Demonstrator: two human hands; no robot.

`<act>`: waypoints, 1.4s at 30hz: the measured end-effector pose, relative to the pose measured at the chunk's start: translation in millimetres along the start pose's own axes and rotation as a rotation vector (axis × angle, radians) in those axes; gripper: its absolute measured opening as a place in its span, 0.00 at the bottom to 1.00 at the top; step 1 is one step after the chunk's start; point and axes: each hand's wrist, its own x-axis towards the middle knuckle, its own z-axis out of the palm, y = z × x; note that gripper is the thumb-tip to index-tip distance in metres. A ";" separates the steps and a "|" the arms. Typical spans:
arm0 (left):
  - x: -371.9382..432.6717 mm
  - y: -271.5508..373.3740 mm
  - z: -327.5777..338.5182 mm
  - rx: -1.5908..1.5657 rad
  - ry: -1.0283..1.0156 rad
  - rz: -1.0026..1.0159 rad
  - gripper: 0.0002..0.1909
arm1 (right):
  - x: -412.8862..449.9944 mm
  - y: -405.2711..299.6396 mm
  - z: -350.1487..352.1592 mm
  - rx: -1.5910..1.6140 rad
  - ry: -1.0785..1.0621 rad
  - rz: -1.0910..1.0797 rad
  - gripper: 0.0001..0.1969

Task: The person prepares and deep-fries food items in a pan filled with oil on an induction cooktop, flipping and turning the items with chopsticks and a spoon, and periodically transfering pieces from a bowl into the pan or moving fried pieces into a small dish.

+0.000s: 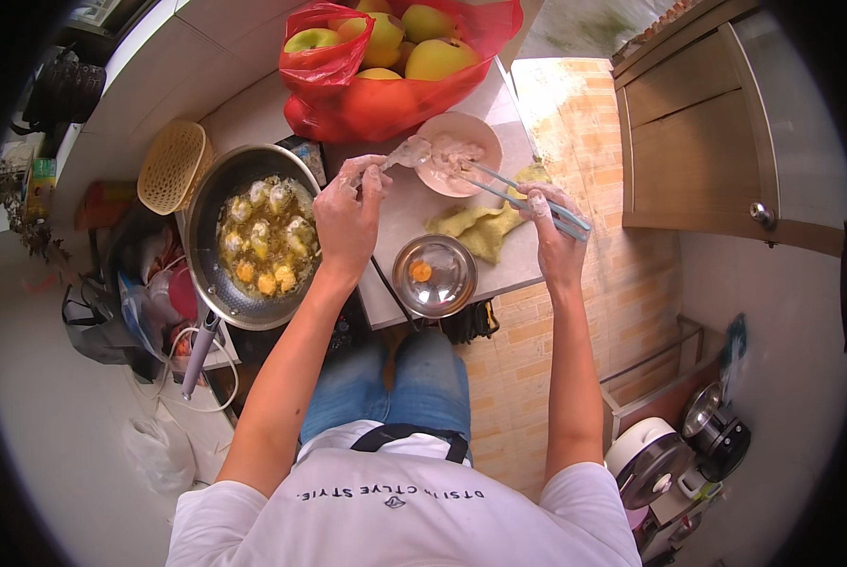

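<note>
My left hand [352,205], smeared with batter, grips a batter-coated spoon [409,152] whose bowl is at the left rim of a pale bowl [496,142]. Inside that bowl lies a pinkish battered mixture [455,152]. Light-blue chopsticks [530,201] are held in my right hand [555,220], their tips in the mixture. To the left, several battered pieces [259,234] sit in bubbling oil in a frying pan [200,266]; some look white, others golden. Nearer my body, a stainless steel bowl [448,283] contains one golden fried piece [420,271].
A red plastic bag [388,106] of yellow-green fruit stands behind the bowls. A yellow cloth [480,230] lies beside the pale bowl. Left of the pan are a woven basket [172,166] and bags. The pan handle [200,358] points towards me. A wooden door [693,142] is at right.
</note>
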 end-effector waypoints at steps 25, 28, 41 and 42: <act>2.2 1.7 7.2 -0.070 -0.045 -0.098 0.10 | -1.3 61.9 -35.0 0.819 0.354 0.339 0.14; 2.9 -0.3 12.8 -0.235 -0.053 -0.273 0.11 | -5.7 32.9 -28.3 0.746 0.264 0.269 0.13; -10.1 -7.5 4.5 -0.556 -0.082 -0.504 0.14 | -34.7 -26.0 -17.3 0.173 0.088 0.069 0.10; -12.8 -4.3 -1.1 -0.553 -0.077 -0.504 0.14 | -35.3 -26.0 -16.5 0.223 0.107 0.069 0.10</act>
